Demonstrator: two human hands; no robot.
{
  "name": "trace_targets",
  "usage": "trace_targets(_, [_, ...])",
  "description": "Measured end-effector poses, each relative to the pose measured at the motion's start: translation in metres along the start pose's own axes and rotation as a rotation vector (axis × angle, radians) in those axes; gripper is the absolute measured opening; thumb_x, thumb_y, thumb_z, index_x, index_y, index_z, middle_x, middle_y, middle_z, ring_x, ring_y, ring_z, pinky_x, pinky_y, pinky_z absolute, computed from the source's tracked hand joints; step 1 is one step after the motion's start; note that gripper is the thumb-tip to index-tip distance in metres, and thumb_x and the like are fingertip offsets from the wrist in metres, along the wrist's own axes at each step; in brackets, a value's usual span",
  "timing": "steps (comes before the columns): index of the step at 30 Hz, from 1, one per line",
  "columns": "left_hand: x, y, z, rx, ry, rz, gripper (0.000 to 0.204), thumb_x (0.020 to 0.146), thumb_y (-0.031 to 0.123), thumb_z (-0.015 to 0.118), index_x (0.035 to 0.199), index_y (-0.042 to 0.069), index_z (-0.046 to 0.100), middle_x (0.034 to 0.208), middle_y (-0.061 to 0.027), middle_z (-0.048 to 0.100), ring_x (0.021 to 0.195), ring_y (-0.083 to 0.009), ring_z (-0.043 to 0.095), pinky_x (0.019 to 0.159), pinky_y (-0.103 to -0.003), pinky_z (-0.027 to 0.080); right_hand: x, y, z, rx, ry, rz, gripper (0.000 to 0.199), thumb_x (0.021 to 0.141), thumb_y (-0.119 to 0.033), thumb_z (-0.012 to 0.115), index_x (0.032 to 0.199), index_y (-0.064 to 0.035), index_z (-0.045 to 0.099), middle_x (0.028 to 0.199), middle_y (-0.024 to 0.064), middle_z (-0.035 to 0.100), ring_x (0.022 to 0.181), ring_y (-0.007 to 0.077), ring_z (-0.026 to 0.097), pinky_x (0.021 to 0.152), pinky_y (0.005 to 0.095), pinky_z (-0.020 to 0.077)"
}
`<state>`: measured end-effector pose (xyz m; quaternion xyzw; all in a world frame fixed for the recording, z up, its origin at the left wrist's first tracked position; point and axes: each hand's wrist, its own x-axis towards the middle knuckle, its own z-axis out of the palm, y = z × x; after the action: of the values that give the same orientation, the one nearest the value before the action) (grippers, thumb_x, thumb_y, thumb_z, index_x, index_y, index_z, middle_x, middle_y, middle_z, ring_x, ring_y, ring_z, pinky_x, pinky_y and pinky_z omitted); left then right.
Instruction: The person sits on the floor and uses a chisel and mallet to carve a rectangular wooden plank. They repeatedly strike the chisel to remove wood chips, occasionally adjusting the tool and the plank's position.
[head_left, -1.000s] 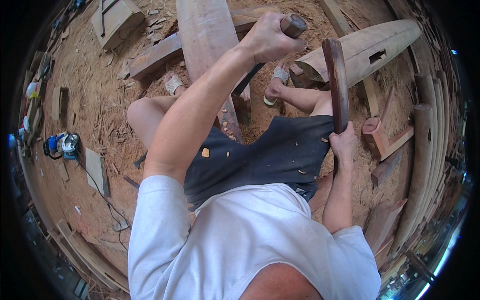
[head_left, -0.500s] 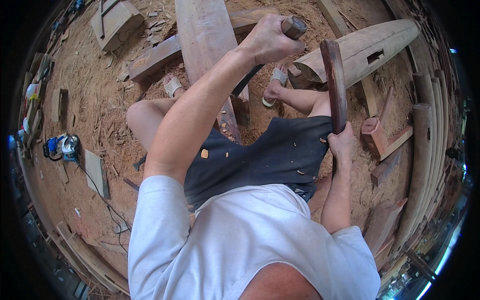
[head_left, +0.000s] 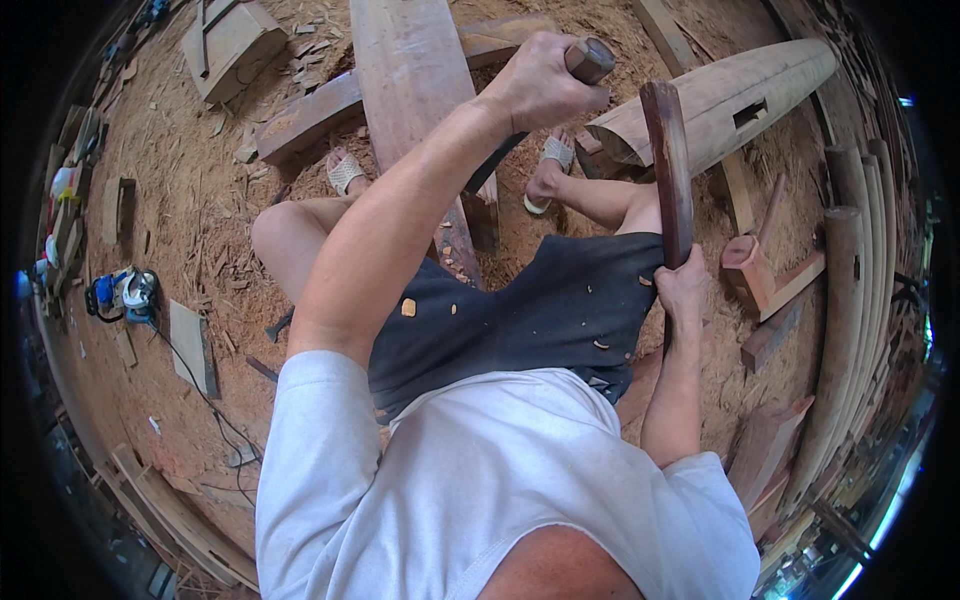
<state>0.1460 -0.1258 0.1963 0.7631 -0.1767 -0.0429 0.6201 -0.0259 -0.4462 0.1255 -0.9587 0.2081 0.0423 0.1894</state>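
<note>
Over the workpiece, my left hand [head_left: 552,85] is closed around a wooden-handled tool [head_left: 590,60]; the faceted butt of its handle sticks out past my thumb. A dark curved part [head_left: 495,165] shows below that hand, and its far end is hidden. On my right side, my right hand [head_left: 684,287] is wrapped around the lower part of a dark, curved wooden bar [head_left: 668,165] that stands up beside my thigh. A broad pale timber [head_left: 415,85] runs away from me between my feet, with wood chips on its near, reddish end [head_left: 458,250].
A crosswise beam [head_left: 315,118] lies beneath the timber. To the right are a hollowed, tapered log [head_left: 735,105], a reddish wood block [head_left: 748,270] and upright-looking poles [head_left: 845,300]. A blue corded power saw [head_left: 125,295] sits on the chip-covered ground at left, near a flat board [head_left: 193,345].
My left hand and its tool have shifted very slightly. My right hand and the curved bar look unmoved.
</note>
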Motion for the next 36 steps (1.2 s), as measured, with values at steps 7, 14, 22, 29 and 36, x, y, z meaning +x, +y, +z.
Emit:
trace_targets(7, [-0.011,0.005,-0.005,-0.062,-0.036,0.041,0.018,0.073,0.014,0.074,0.075,0.001,0.062,0.061,-0.0021,0.058,0.058,-0.0113,0.049,0.058,-0.033,0.046,-0.035,-0.028,-0.035,0.461,-0.102,0.107,0.033,0.072,-0.006,0.07,0.102,0.0029,0.063,0.086,0.0023,0.064,0.078,0.0138,0.06,0.071,0.0305,0.0496])
trace_targets(14, [-0.008,-0.013,-0.018,-0.151,0.001,0.033,0.018,0.075,0.011,0.073,0.075,0.003,0.058,0.061,0.0017,0.055,0.06,-0.0073,0.047,0.056,-0.03,0.044,-0.022,-0.128,-0.163,0.953,0.208,-0.432,0.022,0.088,-0.001,0.067,0.108,-0.0002,0.058,0.082,0.0046,0.06,0.063,0.0115,0.058,0.058,0.028,0.0497])
trace_targets(22, [-0.026,-0.008,-0.035,-0.309,0.031,0.077,0.018,0.077,0.008,0.072,0.08,0.007,0.055,0.066,0.0025,0.055,0.057,-0.0068,0.05,0.05,-0.029,0.042,-0.013,-0.152,-0.152,0.069,-0.244,-0.623,0.037,0.071,-0.01,0.071,0.103,0.0028,0.059,0.081,0.0159,0.067,0.071,0.0292,0.067,0.069,0.0385,0.0522])
trace_targets(29, [-0.016,-0.024,-0.054,-0.479,0.046,-0.017,0.014,0.078,0.008,0.072,0.077,0.005,0.058,0.06,-0.0002,0.054,0.051,-0.0092,0.048,0.045,-0.03,0.039,-0.024,-0.215,-0.196,0.654,0.102,-0.498,0.018,0.083,-0.012,0.068,0.098,-0.0017,0.063,0.069,0.0044,0.062,0.057,0.0105,0.058,0.053,0.027,0.0456])
trace_targets(36, [-0.003,-0.028,-0.045,-0.394,0.094,-0.103,0.013,0.078,0.012,0.073,0.076,0.005,0.061,0.06,0.0003,0.055,0.05,-0.0091,0.05,0.045,-0.03,0.04,0.011,-0.25,-0.203,0.248,0.151,-0.567,0.025,0.083,-0.009,0.067,0.105,0.0034,0.063,0.074,0.0072,0.062,0.062,0.0157,0.06,0.061,0.033,0.05])
